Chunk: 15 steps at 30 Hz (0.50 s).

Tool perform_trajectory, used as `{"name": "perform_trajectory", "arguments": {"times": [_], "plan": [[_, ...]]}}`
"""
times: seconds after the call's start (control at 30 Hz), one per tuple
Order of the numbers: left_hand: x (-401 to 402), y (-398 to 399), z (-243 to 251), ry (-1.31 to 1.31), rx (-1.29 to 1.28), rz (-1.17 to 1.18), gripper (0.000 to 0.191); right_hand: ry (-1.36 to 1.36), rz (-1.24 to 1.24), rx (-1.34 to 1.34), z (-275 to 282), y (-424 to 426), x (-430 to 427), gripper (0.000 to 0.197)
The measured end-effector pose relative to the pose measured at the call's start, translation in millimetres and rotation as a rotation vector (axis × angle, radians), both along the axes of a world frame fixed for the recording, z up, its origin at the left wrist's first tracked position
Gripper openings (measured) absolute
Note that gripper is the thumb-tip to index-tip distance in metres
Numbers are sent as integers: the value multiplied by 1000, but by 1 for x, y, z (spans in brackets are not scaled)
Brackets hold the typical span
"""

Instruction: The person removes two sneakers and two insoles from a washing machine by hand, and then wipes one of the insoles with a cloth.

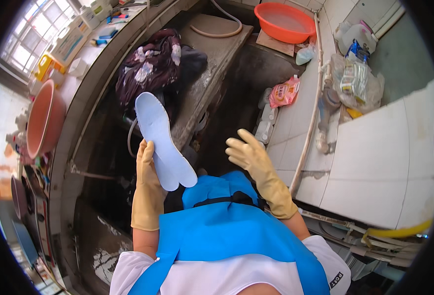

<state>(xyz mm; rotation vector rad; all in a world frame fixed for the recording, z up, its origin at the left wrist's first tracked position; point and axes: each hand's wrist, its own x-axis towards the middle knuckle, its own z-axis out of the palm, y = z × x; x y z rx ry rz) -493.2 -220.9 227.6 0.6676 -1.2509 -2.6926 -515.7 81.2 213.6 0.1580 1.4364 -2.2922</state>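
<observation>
A pale blue shoe insole [158, 136], notched at its heel end, is held up in my left hand [147, 177], thumb over its edge. The hand wears a cream rubber glove, and its other fingers are partly hidden behind the insole. My right hand [252, 158], in a matching glove, is raised to the right with fingers apart and holds nothing. Beyond the insole, a dark floral cloth [150, 66] lies bunched against a worn stone slab [217, 48]. A blue apron [231, 228] covers my front.
An orange-red basin [285, 24] with cloudy liquid rests on a board at the back. A pink pouch [285, 92] and white bottles [265, 129] line the tiled right wall. A hose [220, 35] curls over the slab. On the left ledge stand a pink basin [45, 118] and several bottles.
</observation>
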Motion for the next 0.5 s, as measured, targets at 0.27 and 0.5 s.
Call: {"name": "perform_trajectory", "arguments": {"times": [0.27,0.5], "plan": [[-193,4,-16,45,-166,-177,33,153,-325,-389,-3,12,-185,76],[-354,49,-60,-86,-167,-23,37,44,-354,-326,-36,39,-432,68]]}}
